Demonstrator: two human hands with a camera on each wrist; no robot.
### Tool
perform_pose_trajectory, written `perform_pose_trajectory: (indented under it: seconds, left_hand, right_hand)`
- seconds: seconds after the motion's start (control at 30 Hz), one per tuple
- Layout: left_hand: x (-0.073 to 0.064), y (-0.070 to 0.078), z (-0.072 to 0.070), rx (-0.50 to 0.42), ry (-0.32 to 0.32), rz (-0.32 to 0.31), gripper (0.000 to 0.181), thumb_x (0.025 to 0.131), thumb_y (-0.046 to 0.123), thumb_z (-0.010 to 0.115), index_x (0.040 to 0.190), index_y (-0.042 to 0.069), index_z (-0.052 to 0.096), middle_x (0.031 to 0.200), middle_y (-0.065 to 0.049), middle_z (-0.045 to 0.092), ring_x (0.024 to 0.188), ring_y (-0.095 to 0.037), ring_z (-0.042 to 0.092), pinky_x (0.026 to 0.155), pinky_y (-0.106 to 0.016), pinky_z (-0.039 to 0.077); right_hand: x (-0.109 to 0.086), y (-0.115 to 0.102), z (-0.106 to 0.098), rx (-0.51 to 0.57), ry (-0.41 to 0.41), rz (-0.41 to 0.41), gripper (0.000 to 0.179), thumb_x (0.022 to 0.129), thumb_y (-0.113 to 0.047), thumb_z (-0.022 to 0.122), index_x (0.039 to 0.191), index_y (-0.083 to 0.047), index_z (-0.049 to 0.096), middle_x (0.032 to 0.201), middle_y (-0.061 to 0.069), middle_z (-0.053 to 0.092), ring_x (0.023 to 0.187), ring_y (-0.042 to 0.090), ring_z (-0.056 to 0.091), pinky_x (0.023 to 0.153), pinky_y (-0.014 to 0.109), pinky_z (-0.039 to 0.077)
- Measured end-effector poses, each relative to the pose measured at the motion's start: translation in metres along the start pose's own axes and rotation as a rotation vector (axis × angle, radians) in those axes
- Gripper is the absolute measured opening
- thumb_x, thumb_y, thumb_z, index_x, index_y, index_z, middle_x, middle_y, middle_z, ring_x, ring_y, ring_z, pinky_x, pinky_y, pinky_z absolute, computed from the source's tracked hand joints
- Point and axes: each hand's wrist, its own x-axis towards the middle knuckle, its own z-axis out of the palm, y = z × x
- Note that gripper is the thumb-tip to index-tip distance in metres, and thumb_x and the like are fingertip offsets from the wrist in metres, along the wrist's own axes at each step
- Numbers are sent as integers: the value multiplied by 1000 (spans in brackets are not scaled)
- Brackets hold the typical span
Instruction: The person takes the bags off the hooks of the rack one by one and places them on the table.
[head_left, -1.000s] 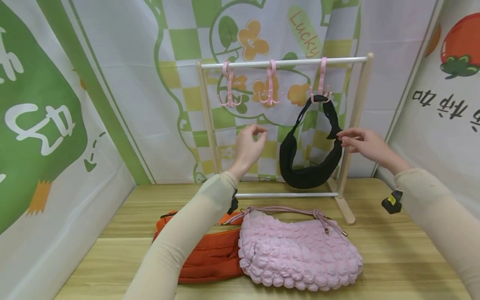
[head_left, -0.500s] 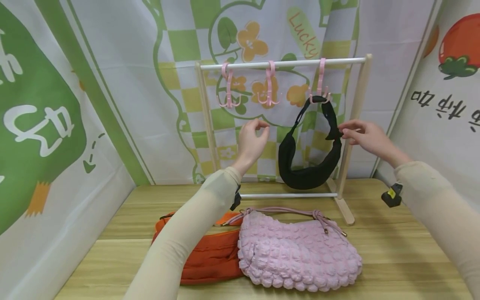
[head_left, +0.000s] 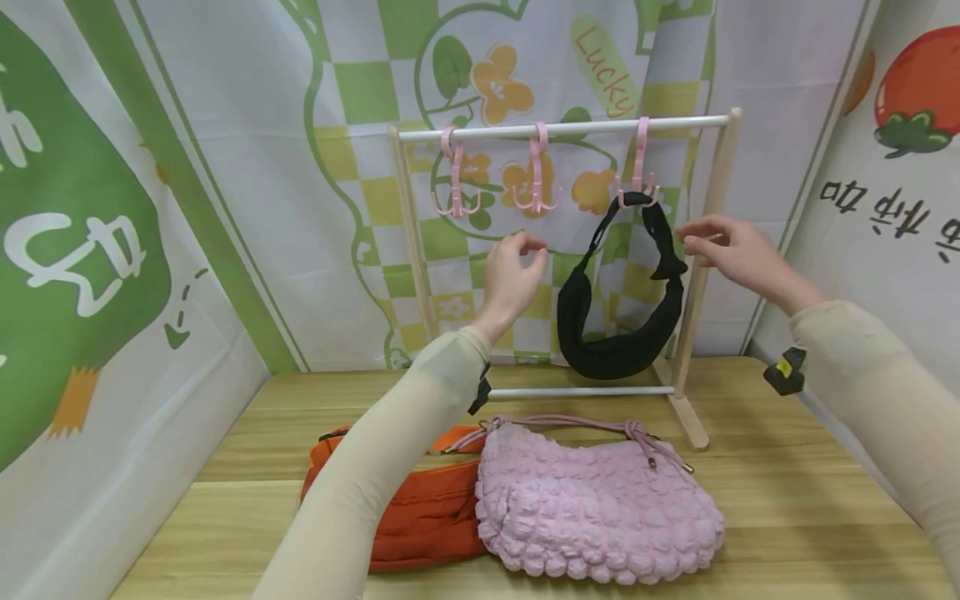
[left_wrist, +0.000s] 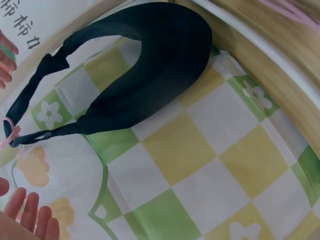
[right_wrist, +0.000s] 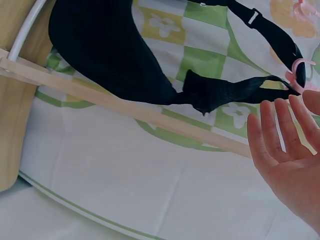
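A black shoulder bag hangs by its strap from the rightmost pink hook on the rack. My right hand hovers just right of the strap, holding nothing, its fingers loosely bent. In the right wrist view its fingertips come near the strap by the hook. My left hand is raised left of the bag with a gap between, fingers loosely curved and nothing in them. The left wrist view shows the whole bag hanging apart from the left hand.
Two more pink hooks, a left one and a middle one, hang from the white bar. A pink bubble-textured bag and an orange-red bag lie on the wooden table in front of the rack.
My right hand has let go of the black strap and drawn slightly up and right. The left hand has shifted a little up and right. The bag still hangs on its hook.
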Motion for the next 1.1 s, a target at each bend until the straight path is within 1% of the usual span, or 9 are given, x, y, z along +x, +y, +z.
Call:
perform_pose_trajectory:
  seconds: [0.2, 0.33, 0.47, 0.57, 0.63, 0.7, 0.87, 1.0, 1.1]
  left_hand:
    - [4, 1, 3, -12, -22, -25, 18, 91, 16, 60, 104, 6, 68, 108, -7, 68, 105, -26, 58, 93, -32, 44]
    - [5, 1, 6, -2, -44, -36, 21, 91, 16, 60, 109, 7, 67, 111, -6, 67, 106, -26, 58, 94, -33, 44]
    - [6, 1, 10, 11, -64, -47, 25, 91, 17, 60, 114, 8, 65, 114, -7, 66, 109, -25, 57, 96, -33, 43]
    - [6, 0, 13, 15, -79, -53, 28, 91, 17, 60, 117, 7, 64, 117, -8, 65, 111, -26, 56, 97, -33, 42]
    - [7, 0, 15, 16, -92, -62, 31, 91, 18, 59, 119, 7, 63, 120, -8, 64, 113, -26, 55, 99, -33, 42]
    - [7, 0, 15, 20, -103, -74, 33, 91, 19, 60, 122, 6, 62, 122, -7, 63, 115, -25, 54, 102, -34, 40]
    - [10, -2, 18, 37, -128, -95, 37, 92, 21, 58, 127, 8, 58, 128, -6, 60, 121, -22, 52, 110, -34, 33]
    - [11, -6, 21, 37, -139, -108, 40, 93, 22, 58, 130, 9, 56, 131, -6, 57, 122, -22, 50, 106, -36, 38]
    - [12, -9, 24, 41, -145, -123, 41, 92, 24, 58, 131, 10, 55, 133, -6, 56, 124, -23, 49, 106, -37, 38]
  right_hand:
    - [5, -11, -6, -38, 30, -36, 48, 99, -36, 45, 133, -2, 49, 130, 25, 53, 83, -15, 49, 71, 11, 47]
    - [8, -18, -8, -69, 64, -43, 47, 100, -36, 45, 134, -4, 49, 130, 22, 55, 94, 0, 53, 73, 14, 43]
    - [12, -23, -9, -85, 106, -57, 47, 100, -37, 43, 135, -6, 48, 132, 20, 54, 110, 25, 52, 83, 30, 44]
    - [15, -27, -10, -79, 134, -66, 49, 100, -38, 42, 136, -5, 47, 134, 20, 52, 117, 35, 49, 93, 48, 43]
    - [17, -29, -12, -70, 149, -74, 50, 100, -39, 42, 137, -5, 45, 136, 20, 51, 120, 38, 48, 97, 56, 40]
    - [19, -31, -13, -59, 165, -81, 50, 100, -37, 42, 138, -5, 43, 138, 20, 49, 122, 39, 47, 99, 58, 39]
    - [24, -37, -18, -59, 220, -102, 48, 100, -33, 43, 139, -6, 42, 142, 18, 46, 125, 37, 47, 102, 53, 40]
    - [28, -42, -20, -72, 249, -130, 47, 100, -30, 44, 140, -4, 41, 144, 16, 44, 131, 34, 42, 105, 50, 39]
    - [31, -45, -21, -96, 259, -158, 48, 100, -28, 45, 140, -3, 40, 145, 17, 42, 133, 34, 39, 106, 53, 37]
